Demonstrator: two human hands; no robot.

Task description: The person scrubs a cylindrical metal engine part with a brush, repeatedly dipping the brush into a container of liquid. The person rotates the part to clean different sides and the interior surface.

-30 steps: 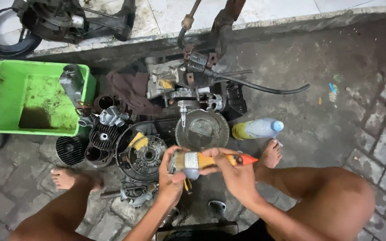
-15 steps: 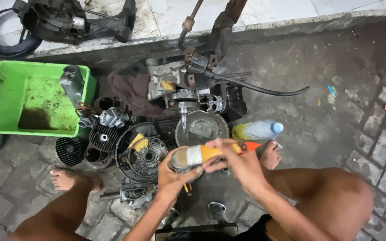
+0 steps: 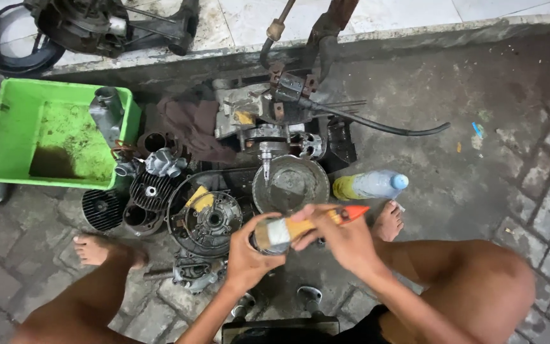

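My right hand (image 3: 342,239) grips a paintbrush (image 3: 310,226) with a yellow handle and orange tip, held level above the ground. My left hand (image 3: 249,255) holds a small dark part right under the brush's bristle end; the part itself is mostly hidden by my fingers and the brush. Both hands hover just in front of a round metal bowl (image 3: 291,185) holding dirty liquid. To the left of my hands lies a round engine cover with a yellow piece (image 3: 205,216).
A green plastic tub (image 3: 46,137) sits at the left with a metal part at its rim. Finned cylinder parts (image 3: 151,191), an engine block (image 3: 268,118), a dark rag (image 3: 192,130) and a lying plastic bottle (image 3: 370,186) surround the bowl. My bare feet rest on brick paving.
Both hands, with the brush and the part, have lifted slightly and shifted a little toward the bowl; the brush handle has tilted nearer to level.
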